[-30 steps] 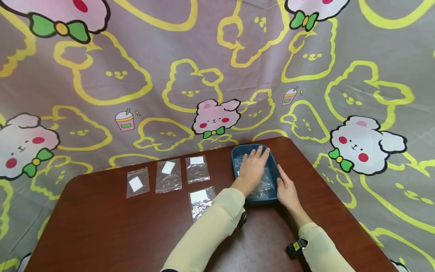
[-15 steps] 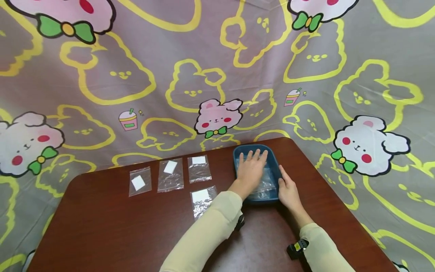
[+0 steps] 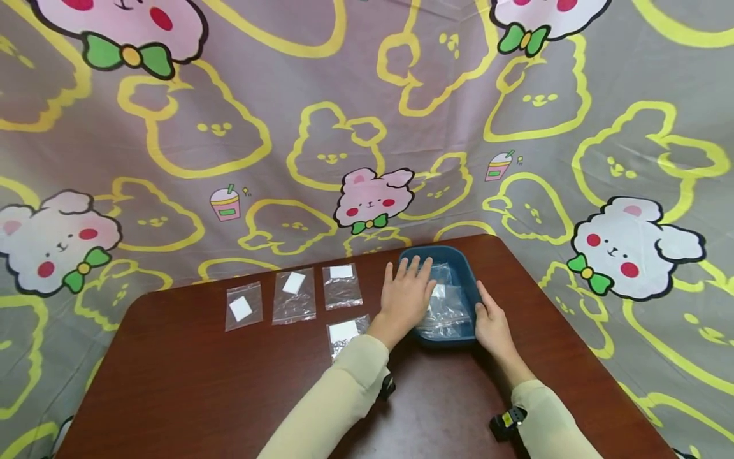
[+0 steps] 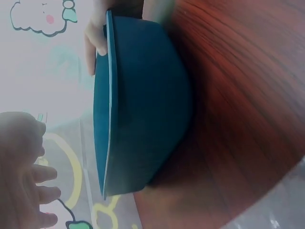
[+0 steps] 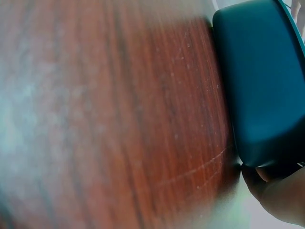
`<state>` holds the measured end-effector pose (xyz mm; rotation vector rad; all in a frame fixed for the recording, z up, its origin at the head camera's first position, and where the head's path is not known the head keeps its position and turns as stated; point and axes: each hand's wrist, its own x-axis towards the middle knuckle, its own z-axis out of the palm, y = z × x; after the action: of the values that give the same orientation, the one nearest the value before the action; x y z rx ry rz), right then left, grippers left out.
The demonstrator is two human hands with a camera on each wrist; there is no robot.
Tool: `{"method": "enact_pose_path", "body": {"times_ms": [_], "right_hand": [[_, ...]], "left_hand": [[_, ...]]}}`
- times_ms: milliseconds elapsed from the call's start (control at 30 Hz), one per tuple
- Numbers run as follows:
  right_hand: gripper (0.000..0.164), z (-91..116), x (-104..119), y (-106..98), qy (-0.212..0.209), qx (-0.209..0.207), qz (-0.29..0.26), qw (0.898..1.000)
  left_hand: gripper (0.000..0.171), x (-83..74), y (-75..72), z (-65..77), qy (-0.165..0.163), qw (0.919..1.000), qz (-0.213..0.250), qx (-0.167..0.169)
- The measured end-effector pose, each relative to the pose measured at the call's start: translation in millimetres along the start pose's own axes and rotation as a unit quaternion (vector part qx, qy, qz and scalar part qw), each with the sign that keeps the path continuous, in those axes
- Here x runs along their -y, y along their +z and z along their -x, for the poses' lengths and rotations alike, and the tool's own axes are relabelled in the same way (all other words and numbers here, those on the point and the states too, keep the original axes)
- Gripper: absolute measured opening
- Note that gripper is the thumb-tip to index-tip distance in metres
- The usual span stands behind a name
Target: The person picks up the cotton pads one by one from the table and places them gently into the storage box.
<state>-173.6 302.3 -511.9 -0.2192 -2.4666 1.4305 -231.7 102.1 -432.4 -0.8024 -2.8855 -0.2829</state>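
A blue plastic tray [image 3: 447, 342] stands near the right back of the table, with clear zip bags [image 3: 450, 309] lying inside it. My left hand [image 3: 404, 296] is over the tray's left rim, fingers spread and holding nothing. In the left wrist view this left hand [image 4: 21, 167] appears beside the tray, apart from its wall. My right hand [image 3: 492, 325] holds the tray's right side, its thumb at the rim. The right wrist view shows part of that hand [image 5: 283, 198] against the tray's outer wall.
To the left, flat on the brown table [image 3: 229, 382], several clear zip bags each hold a white card, among them one bag [image 3: 243, 307] at far left and another [image 3: 343, 287] nearer the tray. A patterned cloth [image 3: 287, 146] hangs behind the table.
My left hand has drawn back leftward from over the inside of the tray to its left rim, uncovering more of the bags. The right hand stays at the tray's side.
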Motion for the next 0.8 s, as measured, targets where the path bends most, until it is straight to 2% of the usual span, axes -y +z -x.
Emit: {"method": "enact_pose_path", "body": {"times_ms": [200,500,800], "right_hand": [[0.055,1.5,-1.0,-0.4,-0.001,0.008,-0.004,1.0],[0.055,-1.3,-2.9,1.4,-0.003,0.011,-0.008,1.0],[0.055,-0.7,1.4,-0.2,0.0,0.012,-0.008,1.0]], "left_hand": [[0.059,16.7,-1.0,13.1,-0.01,0.9999,0.008,-0.005],[0.058,55.0,-4.1,35.6,-0.049,0.9984,0.027,-0.01],[0.058,82.9,6.5,59.2,-0.09,0.9952,0.036,-0.017]]}}
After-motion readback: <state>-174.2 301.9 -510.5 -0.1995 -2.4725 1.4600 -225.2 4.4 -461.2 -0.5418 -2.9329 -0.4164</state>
